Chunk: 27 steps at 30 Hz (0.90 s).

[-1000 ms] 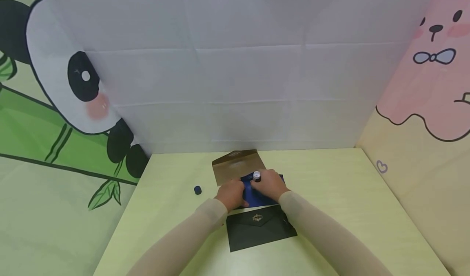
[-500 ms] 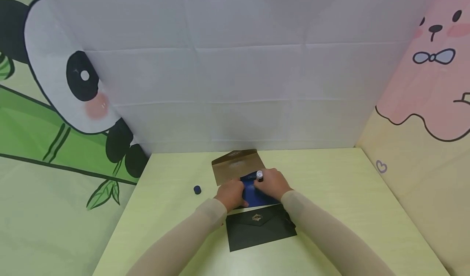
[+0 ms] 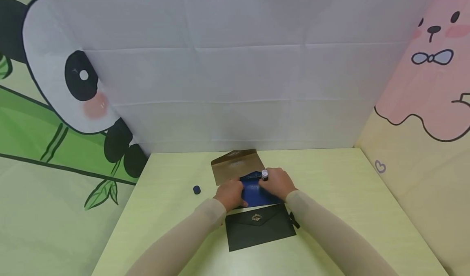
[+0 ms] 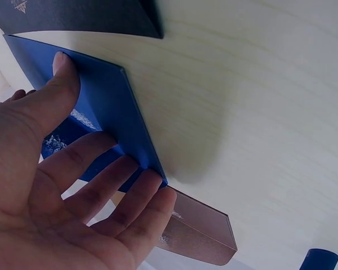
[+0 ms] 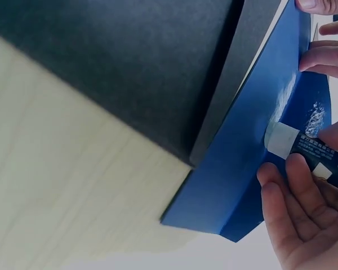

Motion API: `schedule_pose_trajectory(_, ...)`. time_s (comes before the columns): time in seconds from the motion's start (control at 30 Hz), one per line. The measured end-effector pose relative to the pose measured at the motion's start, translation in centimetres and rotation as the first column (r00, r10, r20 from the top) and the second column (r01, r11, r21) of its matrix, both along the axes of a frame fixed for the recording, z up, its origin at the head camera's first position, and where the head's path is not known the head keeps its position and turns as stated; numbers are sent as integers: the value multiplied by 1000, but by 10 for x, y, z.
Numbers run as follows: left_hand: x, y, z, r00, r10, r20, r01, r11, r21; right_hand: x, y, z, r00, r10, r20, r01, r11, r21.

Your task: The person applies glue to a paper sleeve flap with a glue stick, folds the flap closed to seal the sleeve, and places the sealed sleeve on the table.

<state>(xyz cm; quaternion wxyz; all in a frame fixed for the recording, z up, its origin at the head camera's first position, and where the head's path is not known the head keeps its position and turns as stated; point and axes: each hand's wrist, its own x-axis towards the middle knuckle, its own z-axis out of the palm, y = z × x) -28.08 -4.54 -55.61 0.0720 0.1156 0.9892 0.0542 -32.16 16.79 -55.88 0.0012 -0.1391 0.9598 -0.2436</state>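
Note:
A blue envelope (image 3: 253,195) lies with its flap unfolded between my hands. My left hand (image 3: 229,194) presses its left part, fingertips and thumb resting on the paper in the left wrist view. My right hand (image 3: 280,183) grips an uncapped glue stick (image 5: 327,160) between thumb and fingers. In the right wrist view the stick's white end (image 5: 281,139) touches the blue paper near the flap fold. A shiny glue streak (image 5: 285,95) runs along the paper, with silvery print on the flap. The stick's dark blue cap (image 3: 196,190) stands apart at the left.
Nearer to me lies a black envelope (image 3: 260,231) with a gold emblem, just below the blue one. A brown envelope (image 3: 235,169), flap up, lies behind at the back edge. Pale wood-grain table (image 3: 338,202) surrounds them, with a white sheet (image 3: 235,121) behind.
My right hand has slid the glue stick rightward along the blue envelope, away from the left hand. The left hand stays in place on the paper.

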Motion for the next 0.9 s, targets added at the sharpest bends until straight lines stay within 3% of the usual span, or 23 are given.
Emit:
schedule_pose_trajectory(0.23,1,1,2,1000,-1,1,1,1000,-8,-1,6,2,1000,-18,9,18,1000,-7)
schedule_pose_trajectory(0.6,2,0,6,1000,3,5,-3,1000,-5,-1,-2,7,1000,-3,-30,-1,991,-132)
schedule_pose_trajectory(0.9,2,-3,1,1000,-7,-20,7,1000,15,0,-20,3,999,34,20,-32,995,-99)
